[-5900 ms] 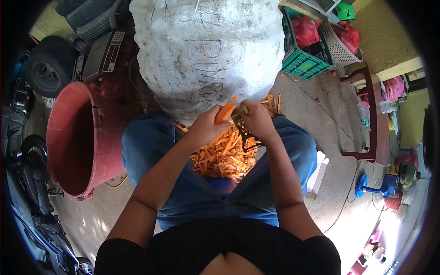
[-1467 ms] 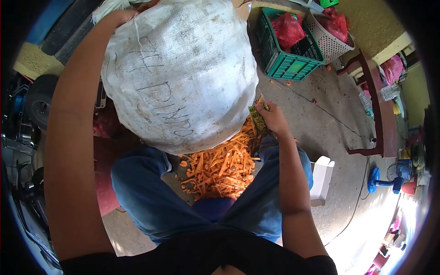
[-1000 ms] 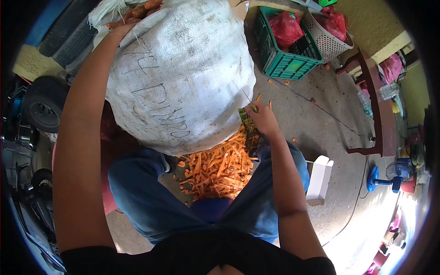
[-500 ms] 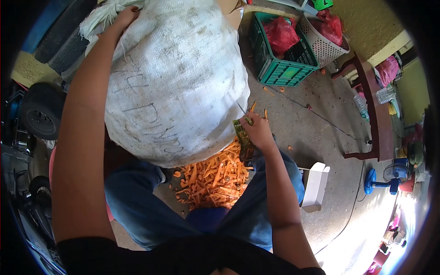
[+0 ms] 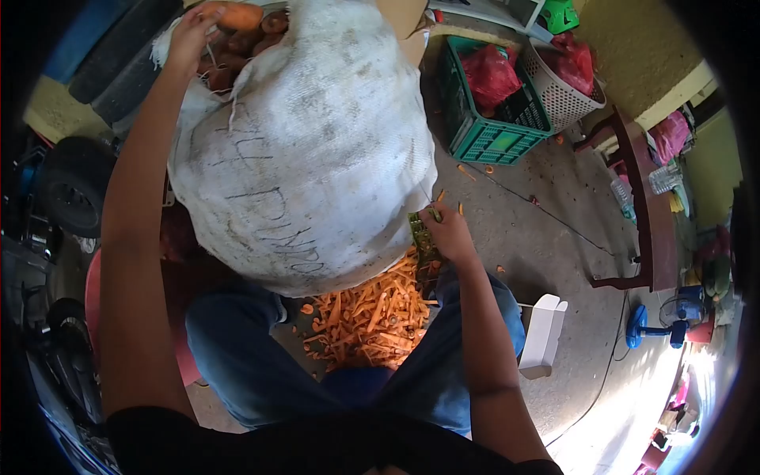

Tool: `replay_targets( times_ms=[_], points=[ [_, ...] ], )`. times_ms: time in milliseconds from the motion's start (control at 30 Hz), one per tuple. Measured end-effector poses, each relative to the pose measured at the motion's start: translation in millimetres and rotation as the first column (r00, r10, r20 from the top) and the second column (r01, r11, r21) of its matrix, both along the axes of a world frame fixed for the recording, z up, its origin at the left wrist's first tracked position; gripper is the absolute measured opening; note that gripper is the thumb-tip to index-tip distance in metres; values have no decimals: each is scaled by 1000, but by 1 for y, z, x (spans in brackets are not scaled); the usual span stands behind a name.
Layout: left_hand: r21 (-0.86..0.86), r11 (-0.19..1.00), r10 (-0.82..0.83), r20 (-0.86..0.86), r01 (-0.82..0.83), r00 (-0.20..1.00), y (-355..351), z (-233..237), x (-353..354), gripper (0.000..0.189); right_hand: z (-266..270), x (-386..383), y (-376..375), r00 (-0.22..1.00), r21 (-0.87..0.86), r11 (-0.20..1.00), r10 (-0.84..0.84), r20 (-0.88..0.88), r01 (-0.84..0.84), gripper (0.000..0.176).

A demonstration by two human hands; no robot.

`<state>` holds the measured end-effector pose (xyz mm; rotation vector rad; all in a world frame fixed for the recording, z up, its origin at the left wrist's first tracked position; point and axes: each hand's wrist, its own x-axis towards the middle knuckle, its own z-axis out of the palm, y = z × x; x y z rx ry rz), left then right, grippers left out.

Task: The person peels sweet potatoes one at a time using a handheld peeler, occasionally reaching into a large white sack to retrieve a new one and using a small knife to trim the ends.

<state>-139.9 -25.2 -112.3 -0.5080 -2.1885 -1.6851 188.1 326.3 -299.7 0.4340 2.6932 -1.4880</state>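
Note:
A large white woven sack (image 5: pixel 309 150) with black writing stands in front of me. At its open mouth, top left, my left hand (image 5: pixel 190 36) is closed on an orange carrot (image 5: pixel 239 16); several brownish-orange pieces (image 5: pixel 226 67) show inside the opening. My right hand (image 5: pixel 446 229) is closed round a green perforated tool (image 5: pixel 421 237) beside the sack's lower right edge, and a thin blade points up from the fist. Orange strips (image 5: pixel 376 317) lie heaped between my knees, below the sack.
A green crate (image 5: pixel 499 141) and a white basket (image 5: pixel 566 103) hold red bags at the upper right. A dark red wooden frame (image 5: pixel 653 214), a white open box (image 5: pixel 543 336) and a blue fan (image 5: pixel 637 326) are on the right. A tire (image 5: pixel 73 186) is at the left.
My left hand has come away from the sack's gathered edge and now holds a carrot. The sack's mouth shows open with its contents visible. My right hand has moved slightly down.

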Motion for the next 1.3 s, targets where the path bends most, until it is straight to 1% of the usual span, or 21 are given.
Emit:
replay_targets(
  times_ms=[33,67,100,167,233,333,433,467,533,567,600,633,733,767,833,900,967,1067,1167,1200,1300],
  points=[
    [-4,1000,11,-4,-11,1000,1,14,31,38,1,2,-1,1000,0,1000,-8,2,8,30],
    [261,950,-184,32,169,982,2,26,59,38,5,5,-2,999,0,1000,-10,-51,10,30],
    [510,800,-373,12,315,928,3,34,89,37,4,7,-2,998,-2,1000,5,-57,-5,30],
    [754,595,-469,45,278,882,16,40,156,39,-2,8,-1,998,67,998,-15,-58,19,30],
    [855,369,-760,54,363,647,-1,10,189,40,-4,11,-2,997,70,997,-4,-74,9,31],
    [982,184,-898,147,50,414,25,-35,273,39,-5,18,-8,993,-23,995,-95,-66,94,31],
    [933,81,-975,147,-350,168,52,-93,340,36,7,31,-21,979,-153,982,-131,-156,107,28],
    [911,82,-981,145,-404,127,56,-118,357,34,2,33,-22,970,-280,948,-196,-145,150,26],
    [885,89,-989,134,-457,66,66,-158,374,32,1,35,-26,947,-358,912,-274,-166,201,24],
    [843,171,-962,255,-511,99,73,-175,383,31,-1,38,-29,923,-436,869,-340,-180,235,23],
    [784,244,-918,377,-571,126,79,-184,393,30,15,43,-39,924,-510,823,-359,-128,249,23],
    [776,243,-919,377,-582,119,84,-185,398,30,25,50,-51,926,-504,824,-360,-115,258,23],
    [744,388,-859,505,-543,78,96,-185,397,26,47,59,-87,933,-682,687,-359,-20,250,24],
    [749,388,-860,504,-537,82,98,-191,397,26,48,62,-99,921,-631,727,-386,-49,271,28],
    [760,398,-853,512,-513,97,101,-197,399,26,33,63,-115,909,-708,668,-407,-93,227,26],
    [744,389,-850,517,-543,99,103,-193,401,25,24,63,-125,902,-675,690,-424,-81,263,26],
    [799,445,-849,520,-403,93,101,-193,399,25,19,62,-130,908,-663,710,-405,-109,236,28],
    [780,474,-814,565,-408,133,105,-201,396,26,13,55,-128,898,-536,816,-381,-219,216,26],
    [733,507,-779,615,-454,123,106,-196,393,28,18,43,-107,855,-602,714,-510,-98,357,25],
    [691,529,-756,648,-493,96,106,-192,393,28,16,41,-102,819,-586,723,-549,-166,366,29],
    [685,581,-731,676,-440,89,102,-194,389,26,14,40,-102,823,-620,687,-556,-115,377,28]
  ],
)
